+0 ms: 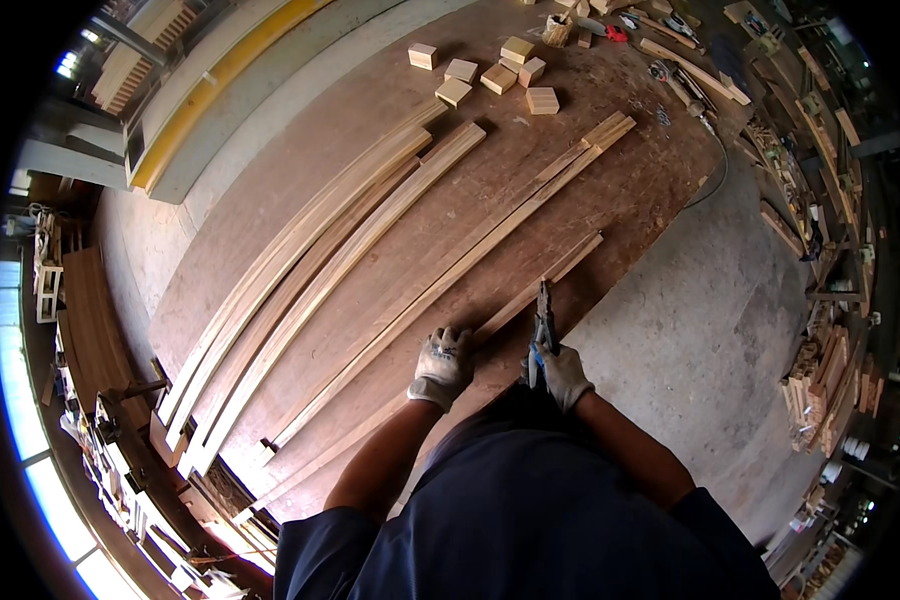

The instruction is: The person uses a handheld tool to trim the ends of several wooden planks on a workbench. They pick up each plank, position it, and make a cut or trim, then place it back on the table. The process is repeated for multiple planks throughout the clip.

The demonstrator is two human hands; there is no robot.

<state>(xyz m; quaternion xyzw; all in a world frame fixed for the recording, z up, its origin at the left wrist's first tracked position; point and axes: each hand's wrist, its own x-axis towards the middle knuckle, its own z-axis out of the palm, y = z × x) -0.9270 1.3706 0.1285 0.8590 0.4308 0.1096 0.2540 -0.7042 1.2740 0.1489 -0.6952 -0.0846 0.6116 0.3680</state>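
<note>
A thin wooden strip [510,309] lies slantwise along the near edge of the brown worktable [630,205]. My left hand [444,362], in a light work glove, is closed over this strip. In my gloved right hand [567,378] is a pair of pliers [544,322] with blue on the handles. Their dark jaws point away from me and meet the strip's near side; whether they grip anything there is too small to tell. Just beyond, a longer wooden batten [450,274] runs roughly parallel to the strip.
More long battens [305,250] lie on the table's left half. Several wood blocks [498,78] sit at the far side. A corded power tool [675,88] rests at the far right, with its cable over the edge. Stacked timber [820,385] stands beyond the concrete floor [690,320].
</note>
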